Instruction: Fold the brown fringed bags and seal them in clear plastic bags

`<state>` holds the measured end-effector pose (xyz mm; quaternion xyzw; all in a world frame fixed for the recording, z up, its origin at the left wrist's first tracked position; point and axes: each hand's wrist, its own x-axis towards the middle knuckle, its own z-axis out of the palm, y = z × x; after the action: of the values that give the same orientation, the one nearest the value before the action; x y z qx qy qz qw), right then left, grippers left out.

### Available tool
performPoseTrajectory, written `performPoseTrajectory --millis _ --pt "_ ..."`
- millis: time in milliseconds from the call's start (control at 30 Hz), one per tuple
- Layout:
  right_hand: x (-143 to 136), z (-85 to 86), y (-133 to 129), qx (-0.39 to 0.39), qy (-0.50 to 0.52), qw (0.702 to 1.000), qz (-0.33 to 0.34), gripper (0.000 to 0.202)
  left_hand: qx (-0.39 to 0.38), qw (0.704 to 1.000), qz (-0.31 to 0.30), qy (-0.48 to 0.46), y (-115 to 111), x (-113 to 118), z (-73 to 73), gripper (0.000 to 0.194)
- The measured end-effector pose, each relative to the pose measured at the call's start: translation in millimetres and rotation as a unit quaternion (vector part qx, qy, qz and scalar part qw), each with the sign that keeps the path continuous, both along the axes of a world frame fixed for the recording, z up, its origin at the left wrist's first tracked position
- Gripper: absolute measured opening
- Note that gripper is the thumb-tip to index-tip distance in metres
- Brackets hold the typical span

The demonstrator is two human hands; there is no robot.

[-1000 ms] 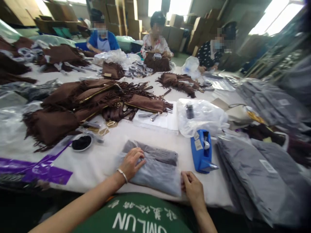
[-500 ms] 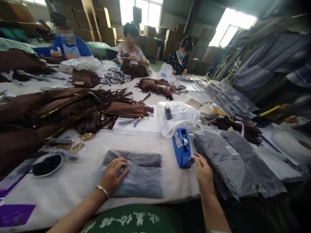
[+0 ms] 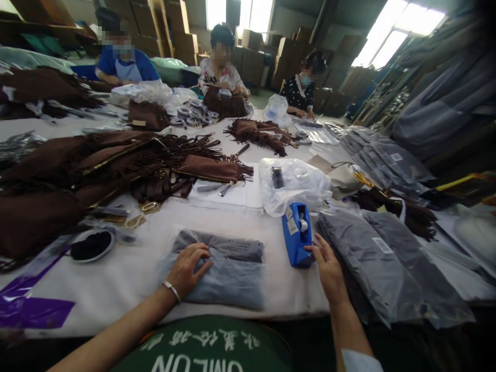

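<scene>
My left hand (image 3: 189, 268) lies on a clear plastic bag (image 3: 228, 284), its fingers spread over the upper left part. Inside the bag is a folded grey item (image 3: 232, 249), darker along the top, with small print there. To the right stands a blue tape dispenser (image 3: 293, 240), a white core in its middle. My right hand (image 3: 327, 263) is at the dispenser's near right end, fingertips touching it, thumb and forefinger a little apart. Any tape end at those fingertips is too small to make out.
Bagged grey items (image 3: 368, 253) lie right of my right hand. A white plastic bag (image 3: 302, 181) sits behind the dispenser. Brown fringed bags (image 3: 112, 160) fill the left. A black-filled round dish (image 3: 93, 245) is nearer. Several people (image 3: 222, 72) work across the table.
The view has shifted slightly. My right thumb and forefinger, closer together before at the dispenser's end, are now a little apart. My left hand stays on the bag.
</scene>
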<state>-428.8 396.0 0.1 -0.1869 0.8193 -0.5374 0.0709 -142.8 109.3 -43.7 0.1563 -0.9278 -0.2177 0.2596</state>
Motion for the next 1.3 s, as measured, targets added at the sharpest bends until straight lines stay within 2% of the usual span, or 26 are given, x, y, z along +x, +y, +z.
performPoseTrajectory --millis 100,200,300,400,433,467,533,567,633,667,733,800,833,900,933,1000,1067,1133,1200,1300 --pt "26 -0.7 -1 -0.046 0.07 0.993 -0.085 0.055 0.007 1.0 0.007 -0.016 3 2 1.7 0.013" --pt "45 -14.4 12 -0.045 0.048 0.988 -0.141 0.057 0.015 1.0 0.008 -0.024 5 3 2.7 0.012" --pt "48 -25.6 28 0.051 0.019 0.987 -0.152 0.061 0.027 0.999 0.012 -0.024 6 3 2.4 0.011" --pt "47 -24.7 32 0.136 0.058 0.976 -0.16 0.064 0.043 0.999 0.014 -0.024 6 5 1.1 0.011" --pt "49 -21.8 29 0.132 0.07 0.98 -0.131 0.066 0.048 0.999 0.01 -0.022 6 5 0.4 0.011" --pt "53 -17.8 23 0.112 0.076 0.988 -0.074 0.069 0.052 0.998 0.006 -0.02 6 5 -0.2 0.012" --pt "64 -7.7 -2 0.065 0.072 0.99 0.102 0.071 0.059 0.998 0.001 -0.014 6 6 -1.1 0.012" --pt "70 -2.2 -21 0.052 0.065 0.976 0.203 0.071 0.059 0.998 0.0 -0.011 5 6 -1.3 0.013" --pt "82 8.7 -64 0.077 0.069 0.918 0.382 0.066 0.057 0.998 0.0 -0.01 5 5 -0.5 0.013" --pt "86 13.4 -87 0.106 0.086 0.883 0.449 0.063 0.054 0.998 0.0 -0.011 5 5 0.3 0.013" --pt "91 19.9 -128 0.181 0.139 0.817 0.53 0.065 0.046 0.999 0.001 -0.013 5 5 2.2 0.012" --pt "91 21.1 -156 0.256 0.189 0.772 0.55 0.072 0.041 0.999 0.005 -0.013 6 5 3.0 0.012" --pt "90 19.9 -164 0.288 0.207 0.761 0.544 0.075 0.04 0.999 0.007 -0.012 7 5 2.8 0.012" --pt "83 15.6 -169 0.328 0.222 0.76 0.516 0.081 0.038 0.999 0.007 -0.009 7 6 1.0 0.013" --pt "78 13.5 -166 0.332 0.215 0.769 0.502 0.083 0.039 0.999 0.007 -0.008 8 6 -0.4 0.013" --pt "70 11.9 -157 0.302 0.17 0.81 0.473 0.078 0.042 0.999 0.01 -0.006 8 6 -2.9 0.012" --pt "66 15.0 -145 0.239 0.093 0.858 0.444 0.056 0.047 0.999 0.011 -0.002 9 7 -4.2 0.012" --pt "67 21.8 -139 0.202 0.033 0.875 0.439 0.037 0.051 0.999 0.009 0.001 9 8 -3.6 0.012" --pt "74 28.6 -141 0.223 0.033 0.848 0.481 0.032 0.054 0.999 0.005 0.0 8 9 -2.4 0.012" --pt "84 32.0 -155 0.323 0.115 0.772 0.536 0.024 0.059 0.998 0.003 -0.004 6 7 -2.6 0.013"
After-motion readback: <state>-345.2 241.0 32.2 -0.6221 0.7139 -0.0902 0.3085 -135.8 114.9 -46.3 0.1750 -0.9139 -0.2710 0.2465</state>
